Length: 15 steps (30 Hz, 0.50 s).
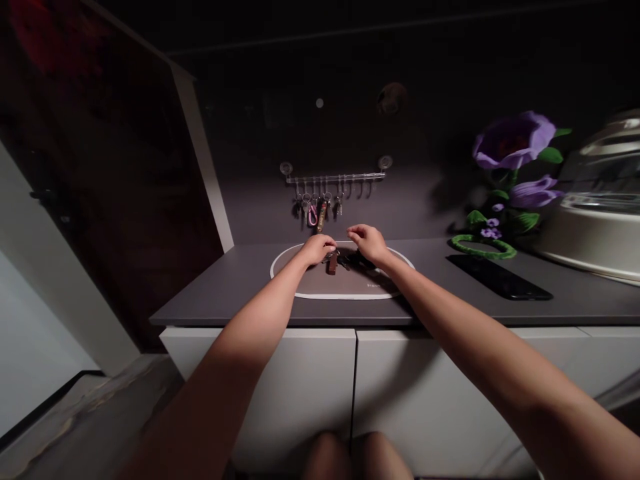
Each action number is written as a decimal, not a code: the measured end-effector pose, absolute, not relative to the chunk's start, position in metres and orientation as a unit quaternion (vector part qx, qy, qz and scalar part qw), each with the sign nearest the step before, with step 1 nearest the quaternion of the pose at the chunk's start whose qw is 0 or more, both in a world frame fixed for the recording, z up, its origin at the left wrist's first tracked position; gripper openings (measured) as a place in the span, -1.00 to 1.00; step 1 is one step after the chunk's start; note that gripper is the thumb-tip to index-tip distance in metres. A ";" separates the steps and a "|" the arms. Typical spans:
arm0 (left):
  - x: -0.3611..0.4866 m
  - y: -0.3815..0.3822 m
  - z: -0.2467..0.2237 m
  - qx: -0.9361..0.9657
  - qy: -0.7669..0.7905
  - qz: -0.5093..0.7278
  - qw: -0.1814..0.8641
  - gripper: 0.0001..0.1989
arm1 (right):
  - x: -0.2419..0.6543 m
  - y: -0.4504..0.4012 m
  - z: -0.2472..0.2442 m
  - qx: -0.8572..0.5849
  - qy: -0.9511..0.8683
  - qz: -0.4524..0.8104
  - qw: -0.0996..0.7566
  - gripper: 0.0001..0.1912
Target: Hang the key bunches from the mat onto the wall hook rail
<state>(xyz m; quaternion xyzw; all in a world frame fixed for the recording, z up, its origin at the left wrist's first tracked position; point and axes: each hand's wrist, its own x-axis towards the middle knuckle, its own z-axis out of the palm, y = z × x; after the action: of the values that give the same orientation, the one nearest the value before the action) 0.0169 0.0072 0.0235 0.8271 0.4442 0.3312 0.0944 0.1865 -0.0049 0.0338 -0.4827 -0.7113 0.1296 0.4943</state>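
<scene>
The left hand [319, 249] is curled at a bunch of keys with a brown fob [333, 264] on the mat [320, 285]; whether its grip is closed on them I cannot tell. The right hand [367, 243], fingers bent, hovers apart from the fob, above the mat's right part.

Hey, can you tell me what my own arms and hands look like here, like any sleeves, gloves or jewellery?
Both your left hand and right hand are bare, with no gloves. No sleeves show on either forearm, and I see no watch or bracelet at the wrists. The fingers are too small and dim to rule out a thin ring.
</scene>
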 end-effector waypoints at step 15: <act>0.015 0.012 0.019 0.844 0.463 0.269 -0.008 -0.83 | 0.188 -0.013 0.028 -0.488 -0.792 -0.026 0.366 -0.78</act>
<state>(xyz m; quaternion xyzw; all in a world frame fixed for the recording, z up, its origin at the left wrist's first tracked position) 0.0151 0.0122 0.0188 0.8444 0.4634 0.2686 -0.0085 0.1875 -0.0127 0.0283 -0.4877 -0.7923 -0.0264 0.3658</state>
